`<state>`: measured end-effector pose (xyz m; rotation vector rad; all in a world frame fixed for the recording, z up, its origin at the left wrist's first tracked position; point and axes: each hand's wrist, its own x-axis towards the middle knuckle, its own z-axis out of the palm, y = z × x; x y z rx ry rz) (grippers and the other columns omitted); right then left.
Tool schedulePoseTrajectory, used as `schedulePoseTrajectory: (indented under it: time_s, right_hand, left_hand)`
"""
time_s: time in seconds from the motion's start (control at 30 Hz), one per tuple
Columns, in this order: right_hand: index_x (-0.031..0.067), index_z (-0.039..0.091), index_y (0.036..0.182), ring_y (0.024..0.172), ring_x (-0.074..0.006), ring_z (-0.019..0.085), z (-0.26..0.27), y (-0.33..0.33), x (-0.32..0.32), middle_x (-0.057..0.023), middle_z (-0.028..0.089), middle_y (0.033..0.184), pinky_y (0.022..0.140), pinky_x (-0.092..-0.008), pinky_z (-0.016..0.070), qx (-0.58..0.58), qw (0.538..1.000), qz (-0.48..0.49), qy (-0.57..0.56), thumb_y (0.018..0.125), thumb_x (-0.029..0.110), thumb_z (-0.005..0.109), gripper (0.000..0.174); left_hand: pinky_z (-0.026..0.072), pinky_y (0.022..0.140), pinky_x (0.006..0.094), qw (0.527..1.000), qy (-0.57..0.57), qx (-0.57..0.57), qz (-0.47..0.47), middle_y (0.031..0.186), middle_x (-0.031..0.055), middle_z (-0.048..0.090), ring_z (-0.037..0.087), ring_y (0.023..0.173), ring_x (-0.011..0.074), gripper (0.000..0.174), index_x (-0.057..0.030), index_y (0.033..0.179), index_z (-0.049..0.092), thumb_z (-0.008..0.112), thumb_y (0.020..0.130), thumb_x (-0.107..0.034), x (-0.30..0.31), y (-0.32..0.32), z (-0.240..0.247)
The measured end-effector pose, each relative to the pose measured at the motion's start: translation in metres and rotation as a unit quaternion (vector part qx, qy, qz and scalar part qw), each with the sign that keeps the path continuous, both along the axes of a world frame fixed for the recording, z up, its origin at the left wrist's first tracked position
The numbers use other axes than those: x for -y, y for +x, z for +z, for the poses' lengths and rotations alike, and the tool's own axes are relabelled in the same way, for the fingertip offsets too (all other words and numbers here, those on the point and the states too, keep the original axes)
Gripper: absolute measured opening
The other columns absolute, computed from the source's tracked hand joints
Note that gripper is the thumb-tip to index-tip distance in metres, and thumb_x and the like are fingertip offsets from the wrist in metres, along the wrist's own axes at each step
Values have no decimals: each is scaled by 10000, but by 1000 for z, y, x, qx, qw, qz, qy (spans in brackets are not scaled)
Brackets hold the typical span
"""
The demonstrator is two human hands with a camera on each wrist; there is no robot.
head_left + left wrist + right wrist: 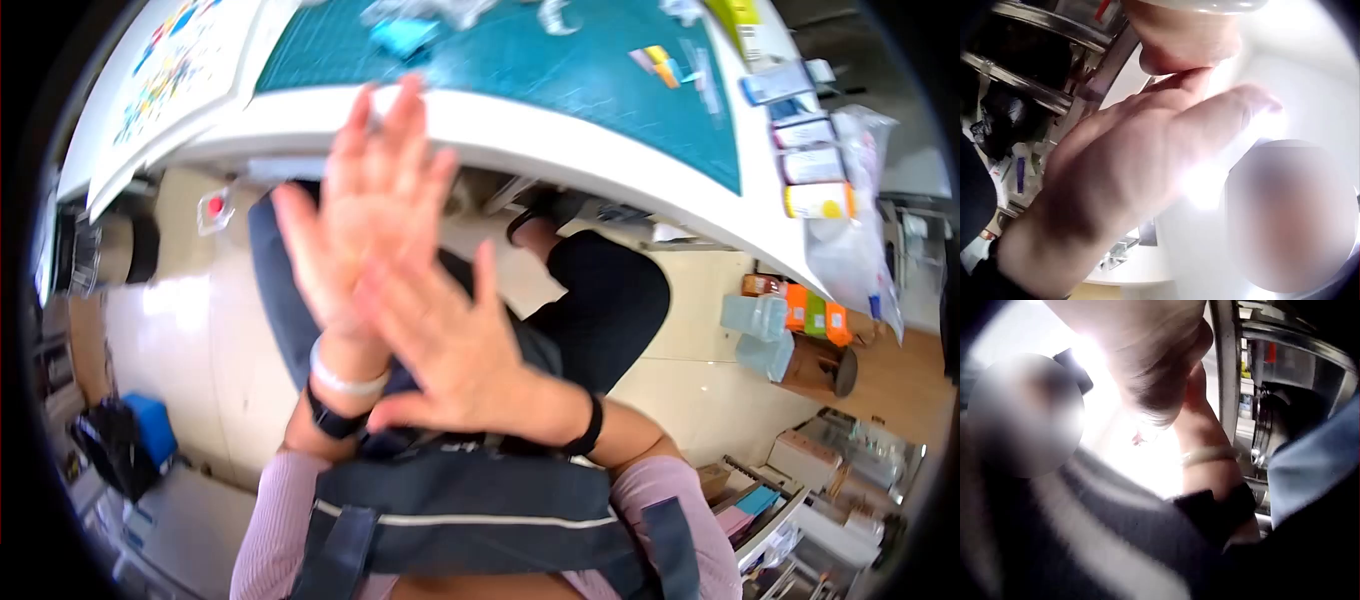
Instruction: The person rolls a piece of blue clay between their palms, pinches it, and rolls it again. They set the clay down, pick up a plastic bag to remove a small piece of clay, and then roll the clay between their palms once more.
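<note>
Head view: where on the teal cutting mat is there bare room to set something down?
Bare: the middle of the cutting mat, between the blue scrap and the yellow bits, and its near strip along the table edge. Crowded: the far edge with clear plastic pieces, and the right end by the packets. The left hand overlaps that strip.

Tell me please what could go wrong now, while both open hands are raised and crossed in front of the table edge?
1. The left hand and right hand overlap before the head camera and hide part of the table edge, so a reach from here would probably be half blind.
2. Small loose pieces lie on the green mat; a quick sweep forward might scatter them.
</note>
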<state>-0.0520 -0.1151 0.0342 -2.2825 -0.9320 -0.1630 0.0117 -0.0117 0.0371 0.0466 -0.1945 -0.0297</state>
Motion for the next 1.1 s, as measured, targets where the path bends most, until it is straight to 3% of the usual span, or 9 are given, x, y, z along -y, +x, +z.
schedulePoseTrajectory:
  time_s: [0.17, 0.23, 0.27, 0.5, 0.57, 0.7, 0.77, 0.9, 1.1]
  right_hand:
    - [11, 350, 1350, 1325, -350, 256, 4, 26, 4, -162, 298, 1424, 967, -665, 147, 62, 995, -51, 53, 719, 605, 518, 882]
    - [59, 320, 1377, 1347, -317, 225, 1, 21, 2, -138, 257, 1452, 960, -689, 109, 19, 1000, -24, -2, 746, 691, 413, 898]
    - [41, 277, 1389, 1352, -295, 223, 5, 10, 2, -153, 233, 1457, 984, -674, 98, -8, 1000, 7, 0, 734, 600, 519, 895]
    - [0, 313, 1361, 1333, -348, 226, 7, 31, 3, -173, 267, 1436, 969, -661, 148, 51, 996, -66, 9, 728, 631, 483, 910]
    - [21, 351, 1350, 1334, -345, 244, 1, 17, 1, -161, 300, 1426, 961, -685, 68, 17, 999, -34, -10, 752, 699, 401, 906]
    - [6, 366, 1333, 1341, -343, 225, -4, 0, -5, -180, 272, 1433, 950, -692, 134, -6, 999, -14, -33, 728, 658, 480, 897]
    - [16, 359, 1340, 1340, -371, 208, 0, 20, -5, -175, 271, 1435, 952, -691, 127, 37, 996, -84, -1, 730, 677, 469, 907]
    - [0, 326, 1362, 1357, -398, 137, 8, 34, 8, -197, 246, 1444, 994, -639, 61, 10, 996, -71, 53, 782, 677, 421, 896]
    - [72, 612, 1133, 1322, -364, 266, 2, 44, 8, -166, 383, 1380, 1007, -547, 176, 109, 989, -85, 51, 808, 243, 626, 367]
  left_hand:
    - [172, 1092, 409, 995, 47, -58, -70, 1473, 179, 170, 164, 1370, 281, 725, -85, 1432, 146, 166, 911, -589, 28, -11, 5]
    - [169, 1097, 406, 994, 105, -35, -7, 1477, 176, 156, 158, 1372, 278, 714, -88, 1433, 141, 181, 915, -576, 18, -4, 6]
    - [167, 1101, 404, 999, 50, -19, 11, 1482, 168, 139, 154, 1373, 273, 704, -90, 1433, 139, 194, 917, -566, 7, 2, 9]
    - [166, 1092, 407, 994, 68, -53, -62, 1487, 154, 141, 134, 1379, 272, 696, -96, 1437, 138, 179, 921, -561, 24, -11, 0]
    - [168, 1094, 407, 999, 31, -3, -10, 1487, 154, 138, 135, 1378, 270, 695, -93, 1434, 147, 170, 921, -561, 12, -2, 2]
    - [175, 1097, 400, 998, 8, 47, 45, 1494, 124, 128, 130, 1379, 258, 673, -112, 1430, 170, 168, 922, -554, -2, 9, -8]
    - [188, 1085, 409, 991, 132, -20, 12, 1489, 110, 168, 147, 1376, 255, 678, -114, 1431, 171, 124, 922, -559, 20, -9, -3]
    - [172, 1095, 401, 998, -31, -6, -54, 1480, 124, 188, 163, 1369, 269, 678, -108, 1434, 165, 60, 923, -541, 16, -2, -3]
    - [136, 1114, 397, 997, 61, -21, -50, 1471, 144, 197, 158, 1368, 276, 691, -86, 1425, 189, 48, 920, -536, 14, -5, 2]
